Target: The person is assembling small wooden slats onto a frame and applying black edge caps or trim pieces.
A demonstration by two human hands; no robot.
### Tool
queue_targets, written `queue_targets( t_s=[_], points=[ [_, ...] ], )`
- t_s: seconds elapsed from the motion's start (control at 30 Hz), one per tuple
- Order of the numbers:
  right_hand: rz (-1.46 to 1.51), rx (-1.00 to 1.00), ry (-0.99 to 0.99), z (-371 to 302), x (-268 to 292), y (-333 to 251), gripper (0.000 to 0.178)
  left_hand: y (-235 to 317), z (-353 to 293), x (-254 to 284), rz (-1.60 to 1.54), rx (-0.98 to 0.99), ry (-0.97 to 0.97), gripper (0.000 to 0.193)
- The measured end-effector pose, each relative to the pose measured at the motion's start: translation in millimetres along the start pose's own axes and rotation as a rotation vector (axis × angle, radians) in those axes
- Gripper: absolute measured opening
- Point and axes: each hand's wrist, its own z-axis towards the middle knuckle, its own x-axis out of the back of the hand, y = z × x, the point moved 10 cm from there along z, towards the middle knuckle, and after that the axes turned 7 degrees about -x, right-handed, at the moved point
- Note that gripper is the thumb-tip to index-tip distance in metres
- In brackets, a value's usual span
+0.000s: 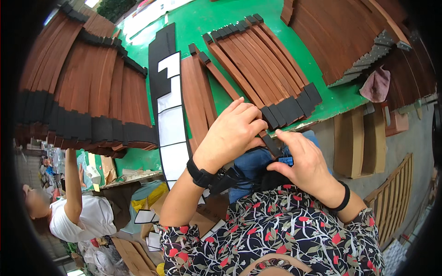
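My left hand (232, 131) is closed around a narrow reddish-brown wooden slat (221, 79), which slants over the table edge toward me. Both of its ends carry black wraps; the near black end (271, 146) sticks out past my left fingers. Around that end my right hand (306, 158) curls, with thumb and forefinger on either side. A small blue object (286, 160) shows beside my right thumb; its kind is unclear. Just right of the slat lies a row of similar wooden slats (258, 64) with black ends, side by side.
The table top is green (198, 18). A tall stack of black-ended slats (101, 87) stands left, more wooden boards (340, 37) right, near a pinkish rag (376, 85). A strip of white labels (171, 124) on black backing runs down the middle. Another person in white (85, 218) works at left.
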Motion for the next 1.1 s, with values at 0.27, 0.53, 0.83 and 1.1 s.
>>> queue_targets(
  t_s=[0.27, 0.53, 0.83, 1.1],
  points=[
    [-0.119, 0.051, -0.018, 12, -22, 1, 0.064, -8, -22, 56, 0.074, 0.151, 0.339, 0.041],
    [-0.267, 0.173, 0.099, 28, -13, -5, 0.051, -22, -153, 56, 0.006, 0.759, 0.664, 0.026],
    [-0.239, 0.081, -0.088, 33, -32, -5, 0.045, 3, -121, -2, -0.332, 0.704, 0.639, 0.054],
    [-0.386, -0.055, -0.232, 45, -23, -8, 0.036, 7, -69, -10, -0.326, 0.445, 0.600, 0.052]
  ],
)
